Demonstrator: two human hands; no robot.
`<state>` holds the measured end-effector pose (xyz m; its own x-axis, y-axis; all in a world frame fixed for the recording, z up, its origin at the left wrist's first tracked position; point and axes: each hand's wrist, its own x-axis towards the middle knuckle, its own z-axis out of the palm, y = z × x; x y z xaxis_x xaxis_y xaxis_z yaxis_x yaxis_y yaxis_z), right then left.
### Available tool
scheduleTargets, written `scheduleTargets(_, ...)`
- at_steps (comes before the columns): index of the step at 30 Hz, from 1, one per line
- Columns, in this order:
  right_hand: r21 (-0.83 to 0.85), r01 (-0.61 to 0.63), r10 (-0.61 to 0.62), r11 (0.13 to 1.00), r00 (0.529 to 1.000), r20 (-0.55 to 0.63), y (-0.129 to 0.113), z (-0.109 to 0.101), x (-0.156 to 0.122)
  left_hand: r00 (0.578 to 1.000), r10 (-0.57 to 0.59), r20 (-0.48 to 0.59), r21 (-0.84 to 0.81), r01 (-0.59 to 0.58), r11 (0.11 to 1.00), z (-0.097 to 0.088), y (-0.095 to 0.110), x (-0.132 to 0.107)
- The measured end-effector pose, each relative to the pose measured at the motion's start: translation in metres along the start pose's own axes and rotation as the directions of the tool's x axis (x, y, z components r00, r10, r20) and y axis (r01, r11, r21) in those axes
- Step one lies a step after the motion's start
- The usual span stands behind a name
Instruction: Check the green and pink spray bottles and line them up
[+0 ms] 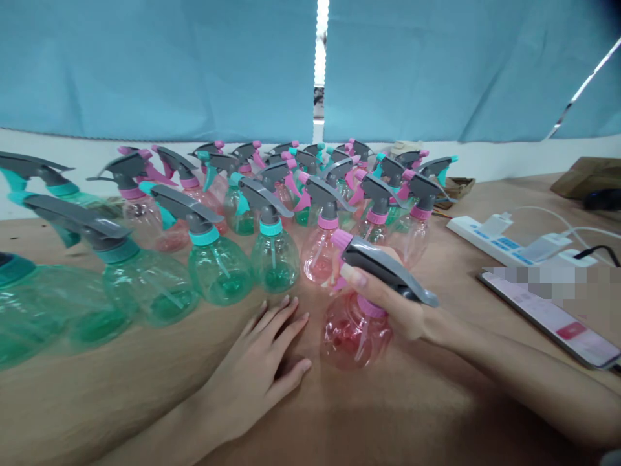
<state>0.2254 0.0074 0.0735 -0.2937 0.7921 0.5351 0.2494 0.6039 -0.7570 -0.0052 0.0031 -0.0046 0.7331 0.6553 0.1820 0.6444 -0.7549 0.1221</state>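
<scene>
Head cam: my right hand (394, 305) is closed round the neck of a pink spray bottle (356, 333), w/ fingers curled under its grey trigger head (388, 268) and thumb lying along the top near the pink nozzle. The bottle sits a bit tilted, front-centre of the table (145, 395), just right of my left hand (262, 369). Can't tell if its base touches the wood. My left hand lies flat, palm down, fingers spread and holding nothing. Its fingertips are near the base of a green bottle (274, 259).

Behind both hands stands a crowd of green and pink spray bottles, approx in rows back to the wall. A pink one (320, 254) is just behind the held bottle. At right are a white power strip (490, 236) w/ plugs and a flat phone (557, 320). A blue curtain (194, 65) hangs at the back.
</scene>
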Motion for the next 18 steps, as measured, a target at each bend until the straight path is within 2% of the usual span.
scheduleTargets(5, 0.072, -0.025, 0.024, 0.997, 1.000, 0.017, 0.003, 0.000, 0.000, 1.000, -0.004, 0.008, -0.015, 0.004, 1.000, 0.000, 0.001, 0.001)
scheduleTargets(9, 0.030, -0.091, 0.090, 0.995, 0.996, 0.028, 0.008, -0.001, -0.003, 1.000, 0.002, 0.011, -0.003, -0.002, 1.000, -0.001, 0.001, 0.002)
scheduleTargets(11, 0.028, -0.126, 0.124, 0.992, 0.990, 0.069, 0.012, -0.002, -0.004, 1.000, -0.002, 0.014, 0.001, 0.002, 1.000, -0.001, 0.002, 0.002)
scheduleTargets(14, 0.089, -0.165, 0.159, 0.982, 0.984, 0.078, 0.017, 0.000, -0.006, 1.000, -0.003, 0.024, -0.002, 0.003, 1.000, -0.002, 0.002, 0.002)
scheduleTargets(18, 0.177, -0.151, 0.144, 0.972, 0.988, 0.053, 0.020, 0.002, -0.009, 1.000, -0.005, 0.011, -0.019, 0.006, 1.000, -0.003, 0.003, 0.002)
